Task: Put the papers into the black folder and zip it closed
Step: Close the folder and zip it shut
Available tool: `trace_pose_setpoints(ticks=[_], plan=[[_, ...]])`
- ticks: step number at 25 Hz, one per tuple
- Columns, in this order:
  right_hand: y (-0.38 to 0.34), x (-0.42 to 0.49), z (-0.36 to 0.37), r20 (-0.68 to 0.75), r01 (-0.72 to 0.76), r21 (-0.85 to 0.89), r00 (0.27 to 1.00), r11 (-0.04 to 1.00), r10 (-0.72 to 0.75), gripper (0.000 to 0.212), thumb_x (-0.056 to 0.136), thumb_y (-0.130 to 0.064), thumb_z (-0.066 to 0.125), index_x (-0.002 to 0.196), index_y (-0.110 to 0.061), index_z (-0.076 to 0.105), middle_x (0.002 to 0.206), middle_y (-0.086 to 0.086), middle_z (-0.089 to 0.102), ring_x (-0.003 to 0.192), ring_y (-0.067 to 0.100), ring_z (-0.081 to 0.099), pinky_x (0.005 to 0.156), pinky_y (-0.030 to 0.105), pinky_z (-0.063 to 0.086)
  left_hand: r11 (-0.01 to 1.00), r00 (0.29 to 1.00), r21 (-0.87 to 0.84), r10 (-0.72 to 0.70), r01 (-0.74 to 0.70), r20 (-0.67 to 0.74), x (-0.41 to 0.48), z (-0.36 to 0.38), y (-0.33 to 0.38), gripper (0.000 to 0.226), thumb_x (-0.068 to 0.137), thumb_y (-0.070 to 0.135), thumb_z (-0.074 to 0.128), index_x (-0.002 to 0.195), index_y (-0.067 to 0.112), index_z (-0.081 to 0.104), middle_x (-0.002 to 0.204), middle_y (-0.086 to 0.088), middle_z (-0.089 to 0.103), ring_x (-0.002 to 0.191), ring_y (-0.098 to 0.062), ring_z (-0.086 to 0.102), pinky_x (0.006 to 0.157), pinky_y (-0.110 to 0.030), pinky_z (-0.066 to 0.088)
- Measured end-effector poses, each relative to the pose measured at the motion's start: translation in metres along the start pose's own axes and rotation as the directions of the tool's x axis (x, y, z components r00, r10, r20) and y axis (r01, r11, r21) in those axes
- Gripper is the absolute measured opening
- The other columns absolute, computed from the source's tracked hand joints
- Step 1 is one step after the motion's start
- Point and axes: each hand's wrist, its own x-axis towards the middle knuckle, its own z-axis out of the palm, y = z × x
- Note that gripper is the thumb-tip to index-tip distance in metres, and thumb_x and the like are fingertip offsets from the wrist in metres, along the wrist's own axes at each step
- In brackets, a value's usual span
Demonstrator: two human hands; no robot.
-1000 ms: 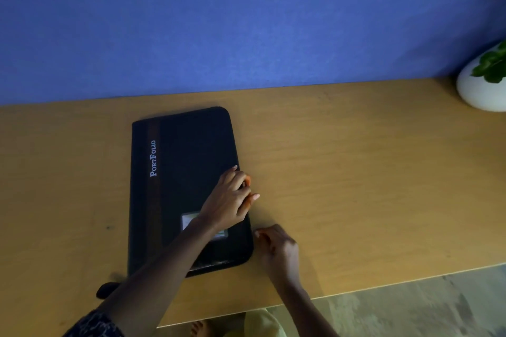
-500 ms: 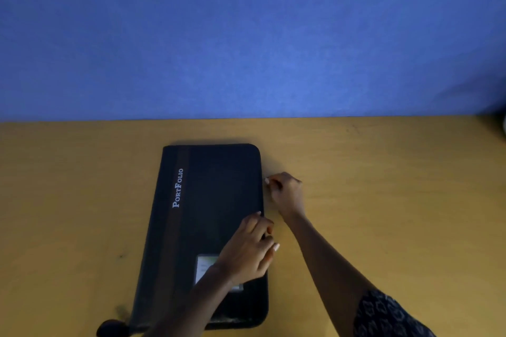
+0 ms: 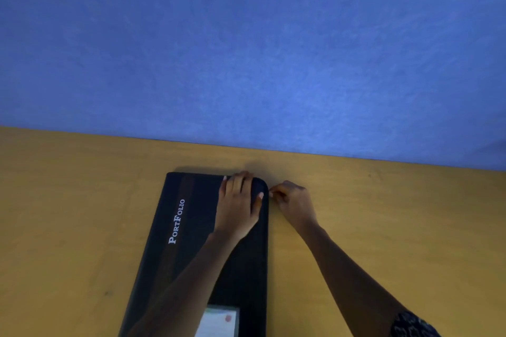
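Observation:
The black folder (image 3: 191, 241), marked "PortFolio" in white, lies closed and flat on the wooden table (image 3: 383, 213). My left hand (image 3: 238, 205) presses flat on its far right corner, fingers spread over the top edge. My right hand (image 3: 293, 202) sits just off that corner on the table, its fingers pinched on the small zipper pull at the folder's right edge. No loose papers show. A pale label (image 3: 219, 321) shows in a window pocket on the cover near the bottom of the view.
A blue wall (image 3: 246, 49) rises directly behind the table's far edge, a short way past the folder. Bare wooden table surface lies to the left and right of the folder.
My right hand has travelled up the folder's right edge from the near corner to the far corner. My left hand moved up the cover to the far right corner. The view tilted upward.

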Motion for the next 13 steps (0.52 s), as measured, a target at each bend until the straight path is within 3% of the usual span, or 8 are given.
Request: trace_pose_setpoints(ticks=[2,6,8,11,13], plan=[[0.004,0.004,-0.001,0.0,0.051,0.005,0.999,0.999,-0.051,0.008,0.082,-0.011,0.07,0.086,-0.01,0.077,0.085,0.006,0.074,0.075,0.023,0.069,0.07,0.03,0.054,1.0,1.0,0.005,-0.007,0.007,0.028,0.019,0.007,-0.007,0.043,0.095,0.044,0.042,0.126,0.016,0.053,0.126,-0.004,0.052,0.124,-0.027,0.046,0.115,-0.042,0.027],[0.013,0.023,0.003,-0.004,0.094,0.07,0.996,0.993,-0.094,0.01,0.08,-0.005,0.07,0.085,-0.011,0.076,0.084,0.002,0.074,0.074,0.017,0.068,0.071,0.024,0.052,0.991,0.992,-0.132,0.018,-0.035,-0.127,0.019,0.019,-0.013,0.03,0.091,0.043,0.049,0.109,0.02,0.053,0.109,0.001,0.049,0.109,-0.023,0.046,0.112,-0.037,0.027],[0.011,0.042,0.006,0.038,0.112,0.107,0.992,0.988,-0.116,0.012,0.08,-0.003,0.069,0.087,-0.01,0.077,0.085,0.002,0.075,0.077,0.017,0.069,0.073,0.028,0.055,0.982,0.987,-0.181,0.027,-0.056,-0.157,0.019,0.021,-0.014,0.027,0.091,0.041,0.052,0.108,0.02,0.053,0.107,0.002,0.048,0.108,-0.022,0.047,0.114,-0.039,0.027],[0.001,0.077,0.008,0.202,0.179,0.102,0.959,0.978,-0.197,0.011,0.082,-0.006,0.07,0.09,-0.01,0.077,0.088,0.003,0.075,0.081,0.02,0.07,0.075,0.031,0.055,0.982,0.984,-0.179,0.023,-0.055,-0.178,0.019,0.022,-0.016,0.03,0.09,0.041,0.055,0.11,0.018,0.056,0.107,0.0,0.052,0.11,-0.021,0.047,0.114,-0.043,0.029],[-0.014,0.102,0.012,0.365,0.271,0.036,0.892,0.962,-0.265,0.014,0.084,-0.01,0.068,0.094,-0.013,0.077,0.091,0.0,0.075,0.086,0.018,0.068,0.076,0.034,0.055,0.986,0.983,-0.162,0.006,-0.036,-0.185,0.018,0.022,-0.015,0.031,0.089,0.042,0.056,0.107,0.016,0.058,0.108,-0.003,0.053,0.112,-0.024,0.046,0.111,-0.044,0.031]])
